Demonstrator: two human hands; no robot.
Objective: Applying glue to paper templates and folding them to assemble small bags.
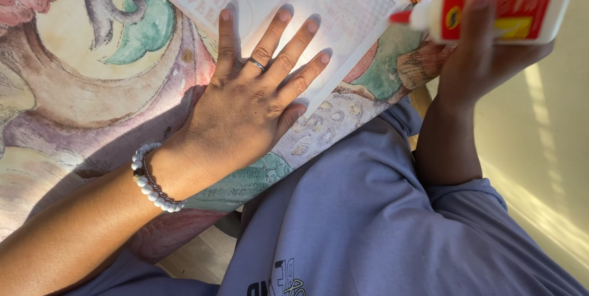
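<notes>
Glue bottle [509, 4], white with a red label, lies level, red nozzle pointing left, grasped by right hand [485, 57]; left hand [257, 96] presses flat, fingers spread, on pale patterned paper [331, 1].

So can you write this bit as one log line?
left hand: flat on white paper | right hand: holding glue bottle | surface: patterned tablecloth

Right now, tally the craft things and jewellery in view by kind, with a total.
Glue bottle, in the right hand: 1
Pale printed paper sheet, under the left hand: 1
Finger ring: 1
Beaded bracelet: 1
Total: 4
</notes>
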